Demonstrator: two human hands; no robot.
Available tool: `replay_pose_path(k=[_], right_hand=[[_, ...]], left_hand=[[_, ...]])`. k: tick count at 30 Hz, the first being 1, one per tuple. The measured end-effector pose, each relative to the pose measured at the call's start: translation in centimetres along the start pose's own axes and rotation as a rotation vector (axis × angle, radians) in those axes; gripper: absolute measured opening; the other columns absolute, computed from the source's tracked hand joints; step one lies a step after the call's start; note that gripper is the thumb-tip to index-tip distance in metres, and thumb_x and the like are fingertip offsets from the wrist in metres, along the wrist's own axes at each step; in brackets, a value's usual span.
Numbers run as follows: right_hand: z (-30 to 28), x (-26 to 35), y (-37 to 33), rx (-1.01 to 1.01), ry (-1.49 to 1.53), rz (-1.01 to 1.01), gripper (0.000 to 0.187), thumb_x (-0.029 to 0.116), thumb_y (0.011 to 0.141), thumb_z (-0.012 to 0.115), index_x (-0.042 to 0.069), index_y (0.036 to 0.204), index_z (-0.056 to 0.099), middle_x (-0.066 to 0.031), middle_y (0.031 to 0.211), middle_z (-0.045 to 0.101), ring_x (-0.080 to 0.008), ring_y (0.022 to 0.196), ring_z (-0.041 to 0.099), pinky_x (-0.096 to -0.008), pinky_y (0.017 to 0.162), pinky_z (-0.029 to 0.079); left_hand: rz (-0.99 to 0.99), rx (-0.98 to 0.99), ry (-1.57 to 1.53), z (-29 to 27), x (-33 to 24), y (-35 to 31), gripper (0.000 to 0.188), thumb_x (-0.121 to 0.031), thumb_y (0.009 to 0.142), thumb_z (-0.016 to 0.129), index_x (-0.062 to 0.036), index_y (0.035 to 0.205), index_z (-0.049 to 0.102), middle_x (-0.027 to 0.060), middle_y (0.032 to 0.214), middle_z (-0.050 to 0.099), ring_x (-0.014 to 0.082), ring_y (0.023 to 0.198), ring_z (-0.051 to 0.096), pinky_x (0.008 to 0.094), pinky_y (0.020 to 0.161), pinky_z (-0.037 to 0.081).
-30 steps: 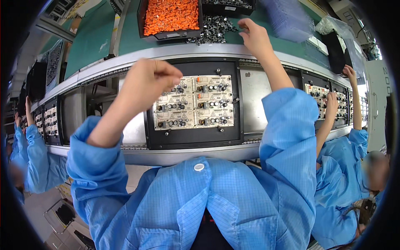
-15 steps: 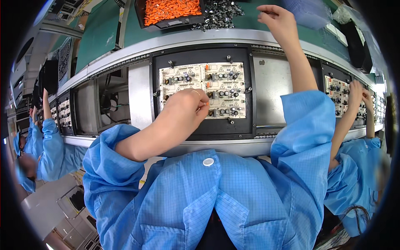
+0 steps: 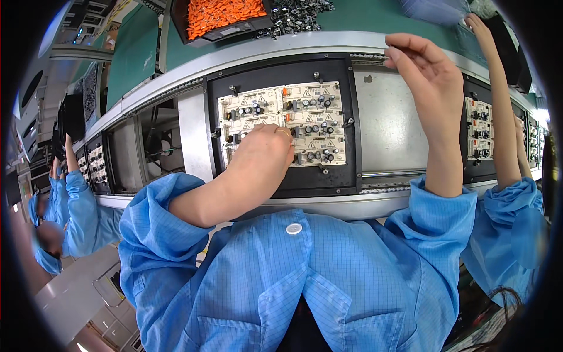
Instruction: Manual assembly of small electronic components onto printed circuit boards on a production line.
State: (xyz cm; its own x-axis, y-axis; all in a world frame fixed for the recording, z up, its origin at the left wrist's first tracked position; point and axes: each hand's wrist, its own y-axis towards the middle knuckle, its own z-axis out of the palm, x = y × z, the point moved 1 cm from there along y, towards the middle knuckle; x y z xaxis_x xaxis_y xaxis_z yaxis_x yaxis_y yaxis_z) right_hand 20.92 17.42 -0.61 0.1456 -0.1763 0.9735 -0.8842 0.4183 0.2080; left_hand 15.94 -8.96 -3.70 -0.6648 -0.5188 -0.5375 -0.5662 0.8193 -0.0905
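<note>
My left hand (image 3: pixel 262 154) lies over the lower middle of a pale circuit board panel (image 3: pixel 337 120). Its fingers are bent and pressed together at the panel's centre seam; whatever is between them is hidden. The panel carries several rows of dark capacitors and sits in a black frame (image 3: pixel 275 66) with metal posts around it. Two orange parts (image 3: pixel 287 117) stand along the seam above my fingers. My right hand (image 3: pixel 434 79) hangs raised over the rail, right of the frame, thumb and fingertips close together; anything in them is too small to make out.
A black bin of orange parts (image 3: pixel 226 14) stands at the back beside a pile of black and silver parts (image 3: pixel 299 16). A co-worker's arm (image 3: pixel 498 100) reaches up at the right, near another board panel (image 3: pixel 480 129). Other people in blue work at the left.
My right hand has come down and to the right, away from the green mat. My left hand stays over the panel. The co-worker's arm at the right has stretched toward the back.
</note>
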Motion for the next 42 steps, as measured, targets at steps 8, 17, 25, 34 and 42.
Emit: replay_pose_path(k=[8, 17, 25, 34, 42], right_hand=[[1.2, 0.1, -5.4, 0.429, -0.357, -0.009, 0.023, -0.009, 0.085, 0.06, -0.002, 0.107, 0.065, -0.0108, 0.101, 0.066, -0.0188, 0.092, 0.065, -0.0279, 0.083, 0.052], [4.3, 0.9, -7.6, 0.482, -0.63, 0.019, 0.017, -0.013, 0.081, 0.058, -0.005, 0.095, 0.064, -0.0144, 0.097, 0.063, -0.0267, 0.09, 0.065, -0.0328, 0.08, 0.051], [8.7, 2.5, -4.1, 0.501, -0.68, -0.063, 0.012, -0.009, 0.082, 0.061, -0.004, 0.092, 0.065, -0.0142, 0.094, 0.063, -0.0275, 0.087, 0.064, -0.0323, 0.077, 0.052], [14.8, -1.2, 0.1, 0.496, -0.895, -0.372, 0.031, -0.007, 0.078, 0.066, 0.005, 0.106, 0.063, -0.0098, 0.092, 0.065, -0.0248, 0.089, 0.064, -0.0344, 0.076, 0.053], [15.3, -1.9, 0.5, 0.525, -0.982, -0.406, 0.034, -0.006, 0.076, 0.067, 0.006, 0.107, 0.061, -0.008, 0.088, 0.067, -0.0244, 0.088, 0.062, -0.0358, 0.077, 0.051]], left_hand=[[-0.09, -0.089, -0.023, -5.1, 2.4, 4.6, 0.012, -0.009, 0.086, 0.066, 0.0022, 0.087, 0.063, 0.0213, 0.079, 0.065, 0.0348, 0.076, 0.065, 0.0421, 0.07, 0.051], [0.028, -0.411, 0.869, -14.1, 16.6, 18.9, 0.01, -0.001, 0.079, 0.059, 0.0035, 0.074, 0.067, 0.0229, 0.08, 0.064, 0.0404, 0.09, 0.06, 0.0492, 0.081, 0.048], [-0.059, -0.642, 0.514, -15.7, 17.9, 18.8, 0.009, 0.003, 0.076, 0.058, 0.005, 0.075, 0.067, 0.0281, 0.082, 0.066, 0.0426, 0.084, 0.067, 0.0493, 0.072, 0.054], [0.137, -0.638, -0.276, -17.9, 12.9, 10.2, 0.011, -0.005, 0.079, 0.067, 0.0049, 0.079, 0.07, 0.0235, 0.079, 0.068, 0.0351, 0.074, 0.068, 0.0414, 0.072, 0.053], [-0.009, -0.447, -0.323, -13.9, 11.2, 4.7, 0.016, -0.012, 0.081, 0.07, 0.004, 0.081, 0.071, 0.0225, 0.078, 0.068, 0.0344, 0.072, 0.068, 0.0394, 0.07, 0.052]])
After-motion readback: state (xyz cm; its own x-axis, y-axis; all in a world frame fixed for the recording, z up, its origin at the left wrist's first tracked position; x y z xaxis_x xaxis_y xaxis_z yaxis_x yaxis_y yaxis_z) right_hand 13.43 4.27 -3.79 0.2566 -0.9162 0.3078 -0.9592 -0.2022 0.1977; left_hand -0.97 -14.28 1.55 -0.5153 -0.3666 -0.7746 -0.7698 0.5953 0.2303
